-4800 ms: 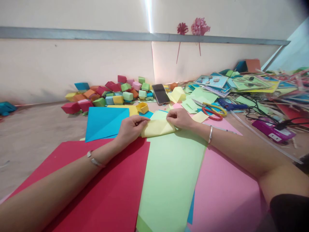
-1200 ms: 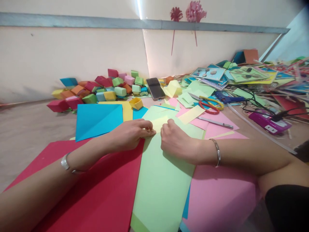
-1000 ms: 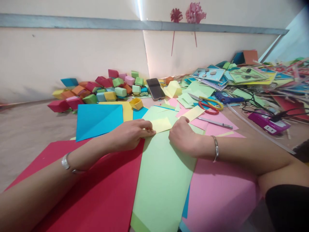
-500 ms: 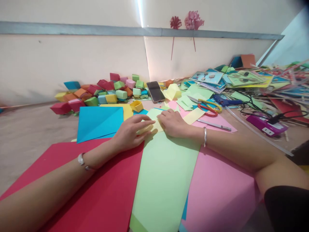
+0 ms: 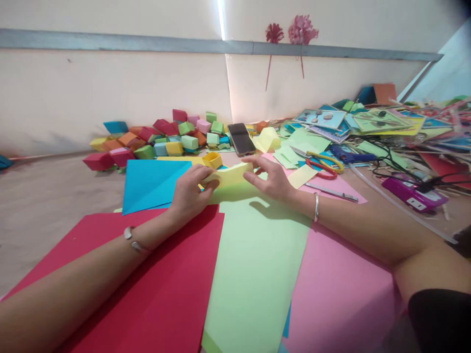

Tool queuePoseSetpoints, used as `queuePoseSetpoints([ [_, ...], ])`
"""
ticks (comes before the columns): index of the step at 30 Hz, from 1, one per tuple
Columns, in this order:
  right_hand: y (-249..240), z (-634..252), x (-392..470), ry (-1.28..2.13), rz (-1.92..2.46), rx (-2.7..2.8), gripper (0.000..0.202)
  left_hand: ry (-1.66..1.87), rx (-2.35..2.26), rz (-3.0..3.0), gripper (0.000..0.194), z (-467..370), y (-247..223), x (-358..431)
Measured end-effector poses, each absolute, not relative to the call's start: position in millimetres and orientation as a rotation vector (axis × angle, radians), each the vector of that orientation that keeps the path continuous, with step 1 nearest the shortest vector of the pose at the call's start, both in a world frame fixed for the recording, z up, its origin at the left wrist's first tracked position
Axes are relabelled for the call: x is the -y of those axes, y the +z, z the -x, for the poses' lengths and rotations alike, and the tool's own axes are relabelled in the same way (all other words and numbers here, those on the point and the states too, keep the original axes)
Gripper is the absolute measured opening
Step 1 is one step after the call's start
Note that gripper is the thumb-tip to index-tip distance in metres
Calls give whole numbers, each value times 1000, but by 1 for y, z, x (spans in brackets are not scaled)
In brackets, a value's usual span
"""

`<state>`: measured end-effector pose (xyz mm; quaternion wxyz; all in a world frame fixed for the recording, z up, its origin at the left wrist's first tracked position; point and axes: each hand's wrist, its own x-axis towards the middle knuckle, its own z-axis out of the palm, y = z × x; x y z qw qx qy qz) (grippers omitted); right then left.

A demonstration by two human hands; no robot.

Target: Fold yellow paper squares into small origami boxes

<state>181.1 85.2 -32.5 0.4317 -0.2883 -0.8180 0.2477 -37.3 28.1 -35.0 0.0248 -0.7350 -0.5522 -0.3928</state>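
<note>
A pale yellow piece of folded paper (image 5: 232, 177) is held up just above a light green sheet (image 5: 253, 255). My left hand (image 5: 190, 192) pinches its left end between thumb and fingers. At the other end, my right hand (image 5: 274, 180) has its thumb in front and its fingers behind the paper, with the fingertips partly hidden. Beyond the hands sits a small open yellow paper box (image 5: 212, 160). Red paper (image 5: 158, 274) lies under my left forearm, and pink paper (image 5: 338, 289) lies below my right arm.
Several coloured paper boxes (image 5: 140, 143) are heaped along the wall beside a phone (image 5: 241, 139). To the right lie scissors (image 5: 324, 166), a craft knife (image 5: 333, 192), a blue glue gun (image 5: 351, 156) and a purple power strip (image 5: 414, 193). Blue paper (image 5: 156, 184) lies at left.
The yellow paper has been lifted off the green sheet and now stands up between my hands. My left hand has closed on its end, and my right hand has turned and shifted right.
</note>
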Motion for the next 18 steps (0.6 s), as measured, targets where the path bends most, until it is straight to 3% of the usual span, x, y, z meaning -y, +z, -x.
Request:
queuePoseSetpoints([
  [2,-32,-182,-84,578,688,2046,41,-1369,1750,2231,10,38,-36,-29],
  [7,-31,-185,-85,207,649,2297,22,-1566,1753,2338,18,42,-41,-32],
  [13,-12,-185,-60,-343,-180,2943,38,-1624,1798,2791,36,48,-32,-28],
  [16,-8,-182,-44,-415,-374,2993,43,-1585,1784,3018,47,48,-28,-27],
  [18,-9,-180,-39,-380,-357,3003,40,-1583,1798,3030,41,47,-28,-28],
])
